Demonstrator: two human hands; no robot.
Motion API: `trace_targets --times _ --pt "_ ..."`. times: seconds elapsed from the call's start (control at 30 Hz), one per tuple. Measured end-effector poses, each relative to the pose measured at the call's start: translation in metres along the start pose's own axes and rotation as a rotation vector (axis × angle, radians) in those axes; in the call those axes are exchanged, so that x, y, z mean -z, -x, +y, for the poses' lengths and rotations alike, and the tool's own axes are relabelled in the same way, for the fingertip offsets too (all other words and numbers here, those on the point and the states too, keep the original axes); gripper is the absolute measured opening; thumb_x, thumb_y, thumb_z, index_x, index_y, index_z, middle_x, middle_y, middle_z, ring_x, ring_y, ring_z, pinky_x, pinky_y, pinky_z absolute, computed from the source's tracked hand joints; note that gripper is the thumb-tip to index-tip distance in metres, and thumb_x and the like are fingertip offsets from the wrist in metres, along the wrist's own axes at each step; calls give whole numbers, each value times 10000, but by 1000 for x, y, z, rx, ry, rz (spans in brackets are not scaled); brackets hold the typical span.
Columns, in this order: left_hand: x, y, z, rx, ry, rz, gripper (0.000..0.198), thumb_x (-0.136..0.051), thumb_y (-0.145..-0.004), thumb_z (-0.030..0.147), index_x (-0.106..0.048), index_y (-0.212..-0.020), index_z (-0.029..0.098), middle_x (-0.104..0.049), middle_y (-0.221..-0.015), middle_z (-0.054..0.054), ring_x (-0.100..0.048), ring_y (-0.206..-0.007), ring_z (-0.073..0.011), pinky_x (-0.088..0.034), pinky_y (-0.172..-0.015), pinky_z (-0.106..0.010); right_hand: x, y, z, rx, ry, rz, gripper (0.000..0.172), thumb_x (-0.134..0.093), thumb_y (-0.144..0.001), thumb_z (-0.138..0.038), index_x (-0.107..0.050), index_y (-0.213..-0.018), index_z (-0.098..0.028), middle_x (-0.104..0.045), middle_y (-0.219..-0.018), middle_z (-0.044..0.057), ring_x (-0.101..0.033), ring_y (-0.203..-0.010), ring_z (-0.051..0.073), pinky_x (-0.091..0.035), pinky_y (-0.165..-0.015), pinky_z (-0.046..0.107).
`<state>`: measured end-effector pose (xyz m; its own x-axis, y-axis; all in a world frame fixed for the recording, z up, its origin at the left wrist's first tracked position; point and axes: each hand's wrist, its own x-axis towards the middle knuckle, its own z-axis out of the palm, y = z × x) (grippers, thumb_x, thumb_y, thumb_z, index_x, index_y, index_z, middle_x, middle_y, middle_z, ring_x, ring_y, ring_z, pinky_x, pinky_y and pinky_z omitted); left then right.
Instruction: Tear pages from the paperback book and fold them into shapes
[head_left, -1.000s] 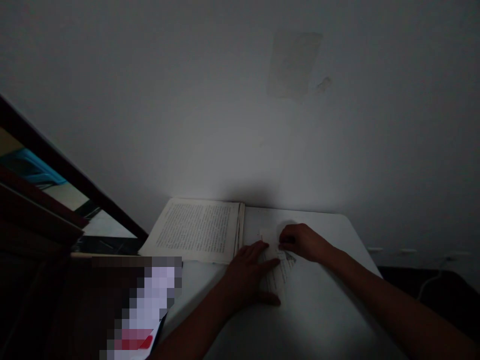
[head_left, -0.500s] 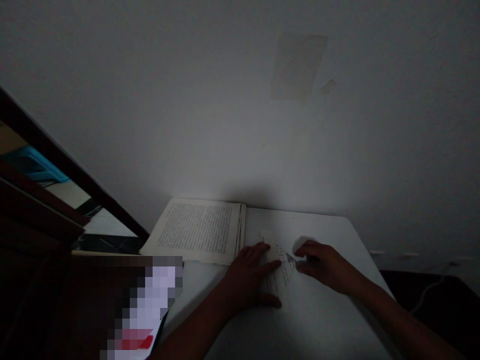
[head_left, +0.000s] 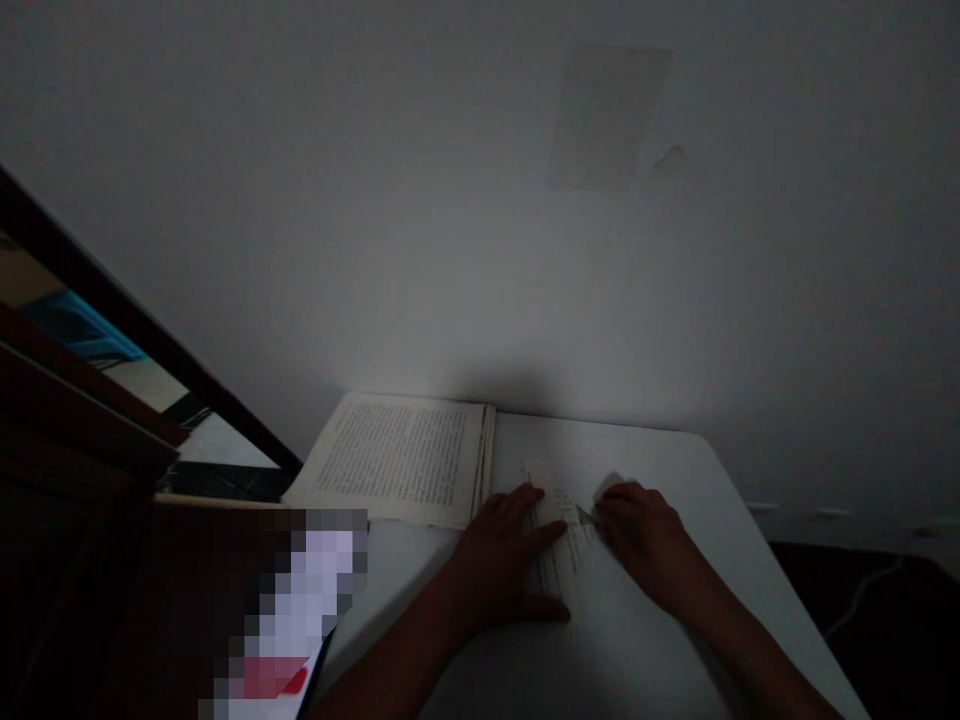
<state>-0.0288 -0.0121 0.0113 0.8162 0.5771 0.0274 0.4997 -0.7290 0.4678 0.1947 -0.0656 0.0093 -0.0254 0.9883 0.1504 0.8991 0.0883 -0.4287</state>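
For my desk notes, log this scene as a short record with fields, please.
Left hand: spread, reaching across the folded paper
Right hand: at the paper's pointed right corner; whether it pinches it is unclear
Folded paper: printed, flat on the table, partly covered by the left hand
Printed pages: stacked, left of the paper, near the wall
Table: pale, rounded far-right corner
Wall: plain, with a faint patch high up
Light: dim

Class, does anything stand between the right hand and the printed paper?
Nothing visible: the right hand is at the pointed tip of the printed paper; the left hand rests on its other side, with the book to the left.
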Motion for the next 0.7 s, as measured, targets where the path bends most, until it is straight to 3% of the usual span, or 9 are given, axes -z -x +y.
trace_targets --times 0.17,0.33,0.5,0.7 --pt "-3 1 1 6 -23 32 762 -665 -643 597 -439 -1308 301 -299 -1444 -108 -279 -1304 -318 -236 -1040 -496 -1 10 -7 0 79 -13 253 -443 -838 -211 -692 -882 -196 -629 -1001 104 -550 -888 263 -438 -792 416" --pt "-5 -1 4 20 -31 37 723 -686 -662 533 -441 -1303 305 -303 -1443 -92 -278 -1302 -320 -244 -1039 -493 -9 14 -6 -45 -16 44 237 -447 -838 -224 -682 -869 -204 -636 -1000 100 -562 -910 268 -432 -824 425" --pt "-3 -1 4 20 -43 36 746 -705 -645 519 -432 -1306 309 -290 -1447 -98 -279 -1300 -324 -252 -1035 -496 -13 11 0 -177 -321 49 207 -479 -846 -326 -642 -872 -202 -663 -924 72 -598 -890 239 -450 -830 384" --pt "-3 -2 6 -35 -58 77 665 -687 -693 452 -443 -1289 283 -312 -1428 -104 -302 -1286 -313 -266 -1035 -494 -19 6 -10 -381 -685 32 192 -633 -744 -370 -550 -794 -205 -657 -656 5 -616 -600 183 -472 -577 290"
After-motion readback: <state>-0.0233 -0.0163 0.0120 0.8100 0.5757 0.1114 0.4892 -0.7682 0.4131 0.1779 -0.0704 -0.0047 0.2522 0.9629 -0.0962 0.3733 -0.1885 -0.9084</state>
